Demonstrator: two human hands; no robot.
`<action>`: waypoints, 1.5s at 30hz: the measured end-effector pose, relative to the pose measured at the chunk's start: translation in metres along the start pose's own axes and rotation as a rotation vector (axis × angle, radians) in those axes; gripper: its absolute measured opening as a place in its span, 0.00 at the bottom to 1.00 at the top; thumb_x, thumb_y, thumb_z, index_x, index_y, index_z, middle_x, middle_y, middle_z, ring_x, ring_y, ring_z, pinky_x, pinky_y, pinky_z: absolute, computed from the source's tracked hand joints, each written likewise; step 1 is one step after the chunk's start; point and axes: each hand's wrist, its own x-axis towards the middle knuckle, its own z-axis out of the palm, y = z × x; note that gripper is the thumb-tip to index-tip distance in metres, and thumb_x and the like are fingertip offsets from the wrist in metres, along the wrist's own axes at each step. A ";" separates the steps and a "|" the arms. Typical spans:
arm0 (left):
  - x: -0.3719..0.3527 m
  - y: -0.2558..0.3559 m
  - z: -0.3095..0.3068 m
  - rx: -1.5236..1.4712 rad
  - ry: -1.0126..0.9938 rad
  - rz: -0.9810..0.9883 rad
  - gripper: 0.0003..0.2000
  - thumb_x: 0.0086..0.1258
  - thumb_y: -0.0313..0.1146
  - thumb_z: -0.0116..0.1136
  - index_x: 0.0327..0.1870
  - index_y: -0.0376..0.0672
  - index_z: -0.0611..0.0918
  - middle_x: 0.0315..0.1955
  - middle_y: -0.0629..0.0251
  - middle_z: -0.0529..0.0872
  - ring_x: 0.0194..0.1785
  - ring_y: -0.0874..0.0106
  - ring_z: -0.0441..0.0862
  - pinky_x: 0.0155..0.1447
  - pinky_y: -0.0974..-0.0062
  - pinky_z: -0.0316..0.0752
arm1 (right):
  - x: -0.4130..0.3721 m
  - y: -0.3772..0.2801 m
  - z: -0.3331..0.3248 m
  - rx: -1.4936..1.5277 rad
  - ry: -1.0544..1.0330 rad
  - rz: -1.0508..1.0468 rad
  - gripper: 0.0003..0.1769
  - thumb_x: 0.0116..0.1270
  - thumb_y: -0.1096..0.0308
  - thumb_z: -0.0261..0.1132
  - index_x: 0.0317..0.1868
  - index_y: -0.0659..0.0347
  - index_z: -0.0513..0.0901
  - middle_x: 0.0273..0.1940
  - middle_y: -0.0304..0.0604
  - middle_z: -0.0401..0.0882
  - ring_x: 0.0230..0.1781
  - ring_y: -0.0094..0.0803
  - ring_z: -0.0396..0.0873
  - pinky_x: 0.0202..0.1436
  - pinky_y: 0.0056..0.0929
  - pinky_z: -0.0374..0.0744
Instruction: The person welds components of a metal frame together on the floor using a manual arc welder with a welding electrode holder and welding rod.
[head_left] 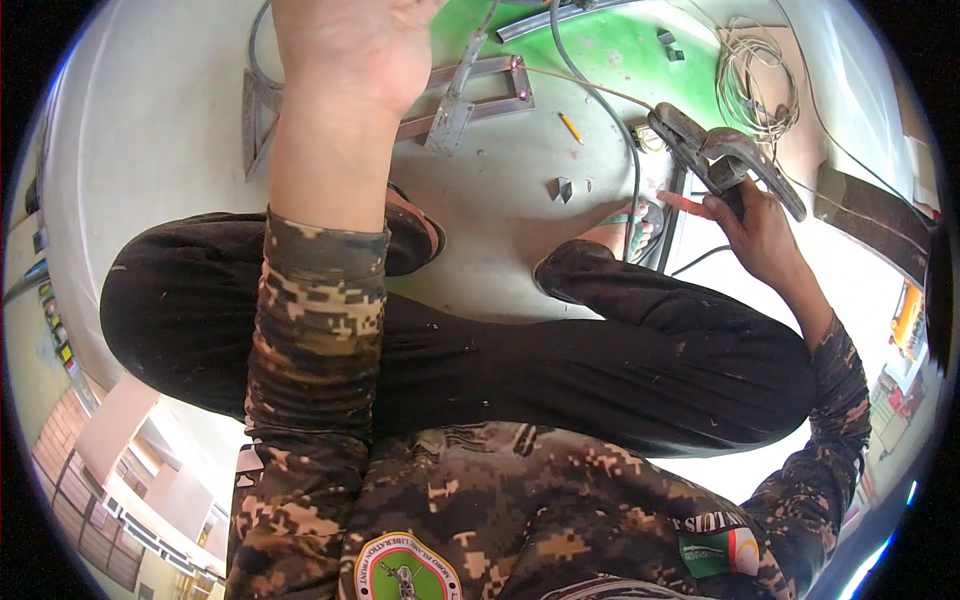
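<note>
Right hand [762, 232] gripping welding electrode holder [690, 143], right of steel frame [500, 113]; pencil [571, 128] nearer frame; left hand [352, 45] cropped, grip unclear.

The left hand [352, 48] is cut off by the top edge; its wrist hides part of a metal frame [500, 107].

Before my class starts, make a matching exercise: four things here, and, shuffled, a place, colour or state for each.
1. pencil
2. wire coil
3. clamp-like tool
4. left hand

A. gripped in the right hand
B. cut off by the picture's top edge
C. pale, looped in rings
D. orange, on the floor

Pairs: 1-D, 2-C, 3-A, 4-B
</note>
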 end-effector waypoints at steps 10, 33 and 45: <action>-0.003 -0.010 -0.014 -0.001 -0.097 0.027 0.31 0.80 0.53 0.32 0.46 0.25 0.78 0.41 0.47 0.83 0.50 0.59 0.80 0.66 0.64 0.70 | -0.001 -0.008 -0.002 -0.027 -0.008 0.018 0.17 0.72 0.61 0.63 0.48 0.70 0.76 0.33 0.61 0.82 0.34 0.56 0.83 0.40 0.44 0.77; 0.068 -0.229 -0.166 1.844 -0.037 -0.075 0.40 0.50 0.55 0.75 0.58 0.35 0.75 0.57 0.49 0.77 0.64 0.54 0.72 0.65 0.52 0.69 | -0.004 0.030 -0.002 -0.025 0.044 0.042 0.18 0.73 0.62 0.62 0.50 0.71 0.74 0.30 0.59 0.80 0.30 0.53 0.79 0.37 0.44 0.74; 0.088 -0.199 -0.173 1.997 -0.084 0.091 0.27 0.51 0.45 0.72 0.50 0.37 0.82 0.48 0.54 0.84 0.58 0.54 0.75 0.59 0.50 0.67 | -0.007 0.041 -0.002 0.003 0.096 -0.001 0.17 0.72 0.62 0.63 0.47 0.72 0.75 0.29 0.59 0.78 0.27 0.47 0.75 0.35 0.41 0.73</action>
